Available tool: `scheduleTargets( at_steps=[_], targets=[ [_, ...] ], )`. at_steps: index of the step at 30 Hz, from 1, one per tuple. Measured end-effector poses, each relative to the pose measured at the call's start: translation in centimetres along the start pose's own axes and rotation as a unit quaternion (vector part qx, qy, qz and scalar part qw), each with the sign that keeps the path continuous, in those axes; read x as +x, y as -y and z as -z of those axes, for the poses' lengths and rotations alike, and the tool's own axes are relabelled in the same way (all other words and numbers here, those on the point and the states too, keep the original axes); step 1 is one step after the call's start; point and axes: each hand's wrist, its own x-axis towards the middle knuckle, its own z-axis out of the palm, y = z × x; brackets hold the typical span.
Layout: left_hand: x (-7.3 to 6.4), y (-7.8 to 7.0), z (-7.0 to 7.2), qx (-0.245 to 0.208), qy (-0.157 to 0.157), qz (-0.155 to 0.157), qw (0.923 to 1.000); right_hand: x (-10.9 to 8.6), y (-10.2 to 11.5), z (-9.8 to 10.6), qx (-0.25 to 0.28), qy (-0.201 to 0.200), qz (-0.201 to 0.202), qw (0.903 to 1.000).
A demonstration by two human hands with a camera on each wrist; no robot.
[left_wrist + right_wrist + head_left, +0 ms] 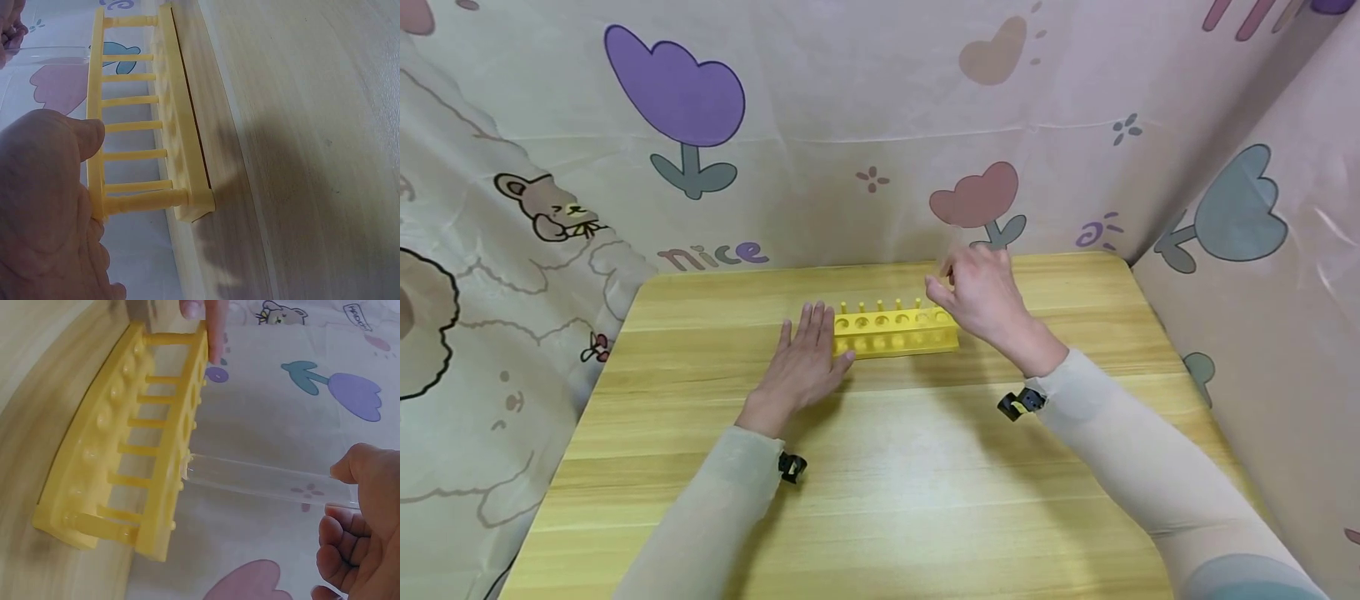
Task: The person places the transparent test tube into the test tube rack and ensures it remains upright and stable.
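Observation:
A yellow test tube rack [891,327], with a row of holes and a row of pegs behind, stands on the table. My left hand [801,362] rests against its left end, fingers straight and pointing away from me. In the left wrist view the thumb [90,137] touches the rack's top plate. Above the rack's right part, my right hand [985,296] pinches a clear test tube [269,478] near one end. The tube's other end meets the top plate at a hole; how deep it sits, I cannot tell.
The wooden table [910,500] reaches back to a patterned curtain [820,108], which also hangs at both sides. A black wrist strap clip [1022,403] sits at the right cuff, another clip [792,467] at the left cuff.

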Motion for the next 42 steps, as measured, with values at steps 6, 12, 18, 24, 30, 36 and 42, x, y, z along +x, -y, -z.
scheduleTargets(
  at_steps=[6, 12, 18, 24, 30, 36, 42],
  targets=[
    [0.0, -0.1, 0.0, -0.001, -0.002, 0.0, 1.0, -0.1, -0.2, -0.8, -0.002, 0.012, 0.0, 0.9999],
    [0.1, 0.0, -0.1, -0.002, 0.001, 0.0, 1.0, -0.2, -0.3, -1.6, -0.005, 0.026, 0.0, 0.9997],
    [0.1, 0.0, 0.0, -0.001, 0.003, 0.001, 1.0, -0.3, -0.4, -2.1, -0.01, 0.039, -0.006, 0.9992],
    [0.1, -0.1, 0.0, -0.002, 0.0, 0.001, 1.0, -0.5, -0.5, -2.7, -0.009, 0.056, -0.01, 0.9984],
    [0.0, 0.0, 0.0, -0.003, 0.002, 0.0, 1.0, -0.7, -0.6, -3.6, -0.017, 0.067, -0.009, 0.9976],
    [0.1, 0.0, -0.1, 0.001, -0.002, -0.001, 1.0, -1.0, -0.7, -4.3, -0.019, 0.075, -0.01, 0.997],
    [0.1, 0.0, -0.2, 0.007, -0.001, 0.003, 1.0, -1.1, -0.9, -5.0, -0.018, 0.082, -0.017, 0.9963]
  ],
)
